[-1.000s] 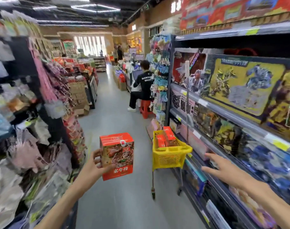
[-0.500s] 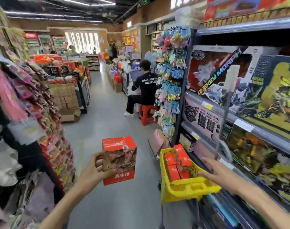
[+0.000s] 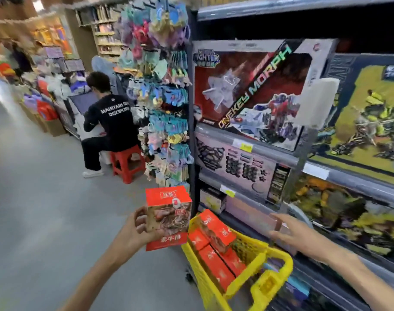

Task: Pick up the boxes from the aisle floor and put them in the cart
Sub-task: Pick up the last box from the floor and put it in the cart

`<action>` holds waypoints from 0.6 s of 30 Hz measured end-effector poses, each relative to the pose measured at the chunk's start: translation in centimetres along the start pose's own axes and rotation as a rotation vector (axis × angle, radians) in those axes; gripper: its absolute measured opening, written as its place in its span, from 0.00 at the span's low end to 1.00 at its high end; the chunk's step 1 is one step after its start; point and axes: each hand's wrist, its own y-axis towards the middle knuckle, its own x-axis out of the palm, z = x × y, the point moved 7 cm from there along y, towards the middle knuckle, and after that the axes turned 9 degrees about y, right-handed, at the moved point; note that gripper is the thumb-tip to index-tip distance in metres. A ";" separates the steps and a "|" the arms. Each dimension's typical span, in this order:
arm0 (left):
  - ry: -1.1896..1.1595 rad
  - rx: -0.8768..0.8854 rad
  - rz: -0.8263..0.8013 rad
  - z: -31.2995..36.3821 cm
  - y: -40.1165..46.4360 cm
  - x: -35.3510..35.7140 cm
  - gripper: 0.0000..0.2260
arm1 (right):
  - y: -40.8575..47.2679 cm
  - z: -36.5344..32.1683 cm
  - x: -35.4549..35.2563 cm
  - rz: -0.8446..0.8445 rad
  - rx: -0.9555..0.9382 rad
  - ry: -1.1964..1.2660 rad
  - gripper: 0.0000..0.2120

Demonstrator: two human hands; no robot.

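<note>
Gripping the red box (image 3: 168, 218) in our left hand (image 3: 133, 234), we hold it upright just left of the yellow cart (image 3: 268, 286) — a second ago the cart stood well ahead, now it is under our arms, so only the drop remains. Our right hand (image 3: 290, 232) hovers open, empty. Stacked boxes (image 3: 214, 250) fill the left side; toy shelves (image 3: 254, 153) crowd the right.

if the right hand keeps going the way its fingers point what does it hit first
Probably the pale pink box on the lower shelf, just past the right hand and its fingers; depth is unclear, and the yellow cart sits below that line.
</note>
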 end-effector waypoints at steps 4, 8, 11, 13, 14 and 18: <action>0.023 -0.009 -0.161 -1.9 9.6 2.1 0.37 | 3.8 2.1 1.1 0.023 0.137 0.001 0.27; 0.060 0.037 -0.369 -2.5 17.1 5.6 0.39 | 5.5 4.3 2.3 0.065 0.234 0.065 0.31; 0.107 0.041 -0.512 -3.3 21.6 9.2 0.42 | 5.1 6.4 3.0 0.146 0.334 0.113 0.44; 0.131 0.051 -0.634 -3.7 24.3 12.3 0.41 | 4.6 5.8 3.2 0.211 0.403 0.144 0.42; 0.141 0.073 -0.690 -3.9 25.5 14.0 0.39 | 4.2 5.8 3.4 0.252 0.451 0.155 0.39; 0.160 0.152 -0.914 -5.4 28.9 20.6 0.38 | 2.7 7.0 6.0 0.404 0.631 0.203 0.33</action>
